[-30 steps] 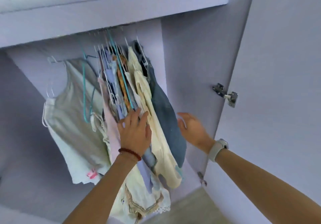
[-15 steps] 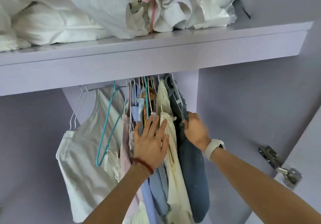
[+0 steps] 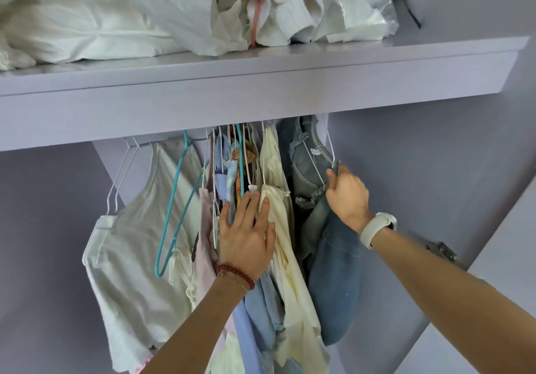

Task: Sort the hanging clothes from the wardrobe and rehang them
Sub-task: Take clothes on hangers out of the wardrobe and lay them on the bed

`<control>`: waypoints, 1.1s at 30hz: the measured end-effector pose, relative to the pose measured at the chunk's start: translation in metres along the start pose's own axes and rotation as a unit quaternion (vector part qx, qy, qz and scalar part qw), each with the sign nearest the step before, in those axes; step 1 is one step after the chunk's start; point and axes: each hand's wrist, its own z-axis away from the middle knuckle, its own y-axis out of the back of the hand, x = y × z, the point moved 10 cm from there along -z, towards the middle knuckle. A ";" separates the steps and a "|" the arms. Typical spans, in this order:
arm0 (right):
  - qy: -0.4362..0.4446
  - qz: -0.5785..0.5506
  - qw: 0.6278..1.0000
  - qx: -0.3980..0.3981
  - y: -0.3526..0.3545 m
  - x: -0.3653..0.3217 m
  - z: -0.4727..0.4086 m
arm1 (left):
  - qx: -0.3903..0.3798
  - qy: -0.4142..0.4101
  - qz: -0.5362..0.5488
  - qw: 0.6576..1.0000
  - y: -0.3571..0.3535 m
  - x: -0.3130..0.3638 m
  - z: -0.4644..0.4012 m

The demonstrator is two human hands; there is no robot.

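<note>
Several garments hang on wire hangers under a lilac shelf. My left hand lies flat, fingers spread, against the packed bunch: a cream garment, light blue shirts and a pale pink piece. My right hand grips the blue denim garment at its frayed waist on a white hanger, pulled a little to the right of the bunch. A white tank top hangs apart on the left, beside a bare teal hanger.
White bedding and bagged clothes are piled on the shelf above. The wardrobe's side wall stands close on the right, with the open door and its metal hinge at the lower right.
My right hand moved up and closed on the denim garment's waist, drawing it right and opening a gap from the cream garment. My left hand rose along the bunch. The view tilted upward.
</note>
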 end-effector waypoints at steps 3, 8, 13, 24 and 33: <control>-0.002 -0.019 1.000 0.006 0.013 0.019 0.028 | -0.013 0.001 0.005 1.000 -0.002 0.001 -0.002; 0.009 -0.001 1.000 0.004 0.041 0.060 0.119 | 0.003 0.015 0.044 0.999 0.009 0.016 -0.003; 0.104 0.134 0.985 0.036 0.109 0.088 0.225 | -0.009 -0.126 0.221 0.967 0.022 0.106 0.010; -0.104 0.266 0.956 0.073 0.257 0.153 0.447 | -0.202 -0.339 0.417 0.818 0.030 0.269 0.154; -0.405 0.188 0.892 0.065 0.206 0.135 0.633 | -0.377 -0.348 0.413 0.752 0.005 0.336 0.287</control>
